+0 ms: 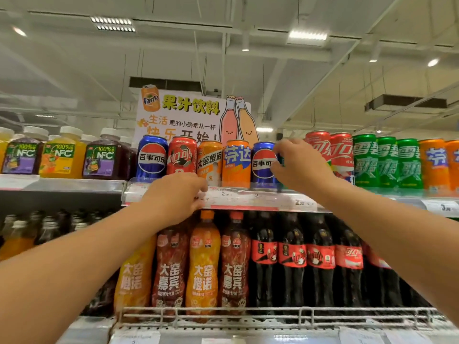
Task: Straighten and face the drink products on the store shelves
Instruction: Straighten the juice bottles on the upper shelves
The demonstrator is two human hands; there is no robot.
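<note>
Step in hand: facing the can row on the top shelf (248, 194). Your right hand (298, 165) is curled round the right side of the blue Pepsi can (262, 162), which stands at the shelf front, fifth in a mixed run of cans. Its logo looks slightly off centre, partly behind your fingers, so the can probably wants a small turn to face the aisle.

Your left hand (173, 197) rests low against the price rail (248, 202), fingers bent at the strip below the red cola can (181, 156) and the orange Dayao can (210, 161). Whether it pinches the strip or only touches it cannot be told.

Next move, as a judgement: rotate the blue can in place, keeping it upright, then align it with its neighbours.

Clearances:
- The orange Fanta can (236, 162) stands just beside the blue can on its left; no room to slide sideways.
- The red Coca-Cola cans (332, 152) stand near on the right.
- The cardboard sign (188, 112) stands behind the row.
- Open room lies above and toward you.
</note>
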